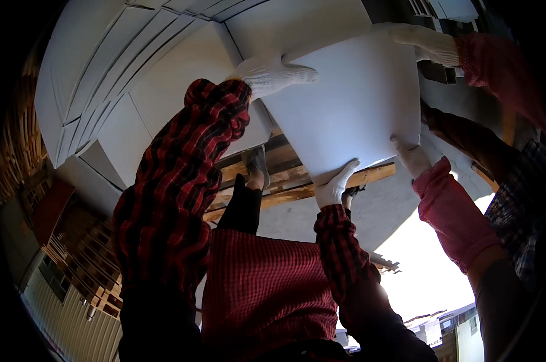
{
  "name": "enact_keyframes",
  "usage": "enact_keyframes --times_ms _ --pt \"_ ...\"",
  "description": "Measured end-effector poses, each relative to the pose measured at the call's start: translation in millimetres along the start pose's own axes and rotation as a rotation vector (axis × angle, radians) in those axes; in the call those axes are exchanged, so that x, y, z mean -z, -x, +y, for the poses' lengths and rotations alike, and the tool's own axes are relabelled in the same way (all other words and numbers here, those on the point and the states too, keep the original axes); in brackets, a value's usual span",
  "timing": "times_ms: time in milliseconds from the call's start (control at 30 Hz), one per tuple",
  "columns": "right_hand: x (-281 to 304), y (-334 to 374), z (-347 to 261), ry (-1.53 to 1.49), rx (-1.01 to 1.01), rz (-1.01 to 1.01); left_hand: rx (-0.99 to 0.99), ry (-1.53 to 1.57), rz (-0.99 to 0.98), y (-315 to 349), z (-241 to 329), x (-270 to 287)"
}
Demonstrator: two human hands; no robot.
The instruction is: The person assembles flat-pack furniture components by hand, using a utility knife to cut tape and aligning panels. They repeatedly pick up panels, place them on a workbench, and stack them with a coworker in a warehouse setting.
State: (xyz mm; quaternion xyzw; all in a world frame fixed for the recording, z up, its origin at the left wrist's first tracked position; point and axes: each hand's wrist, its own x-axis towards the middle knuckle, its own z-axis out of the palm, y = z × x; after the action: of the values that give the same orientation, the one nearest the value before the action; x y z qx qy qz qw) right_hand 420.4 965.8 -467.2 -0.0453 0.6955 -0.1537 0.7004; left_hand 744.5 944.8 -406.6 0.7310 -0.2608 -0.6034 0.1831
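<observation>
A large flat white panel (354,102) lies tilted in front of me; whether it is a sheet or the face of a box I cannot tell. My left hand (273,75), in a white knit glove, grips its left edge, thumb over the top face. At the near edge my right hand (335,184), also gloved, has its thumb on top and its other fingers mostly hidden beneath. Across from me, a co-worker's two gloved hands hold the panel's right side: one hand (427,43) at the far corner, the other hand (412,155) at the near corner.
Large white cartons (176,84) are stacked at the left and behind the panel. Wooden pallet slats (285,178) lie below, near my foot (258,166). Stacked wooden pallets (83,253) stand at the far left. Bright sunlight (430,265) falls on the floor at the lower right.
</observation>
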Motion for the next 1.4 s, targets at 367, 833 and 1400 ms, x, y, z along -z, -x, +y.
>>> enact_keyframes --times_ms 367,833,1400 --pt "17.9 -2.9 -12.4 0.207 0.200 -0.282 -0.303 -0.693 0.882 39.6 -71.9 29.1" --pt "-99.4 26.1 -15.6 0.071 0.315 -0.059 0.012 -0.627 0.979 32.8 -137.4 -22.1" --pt "-108.8 6.7 -32.3 0.583 0.259 -0.272 -0.051 -0.638 1.040 33.9 -133.8 -20.5"
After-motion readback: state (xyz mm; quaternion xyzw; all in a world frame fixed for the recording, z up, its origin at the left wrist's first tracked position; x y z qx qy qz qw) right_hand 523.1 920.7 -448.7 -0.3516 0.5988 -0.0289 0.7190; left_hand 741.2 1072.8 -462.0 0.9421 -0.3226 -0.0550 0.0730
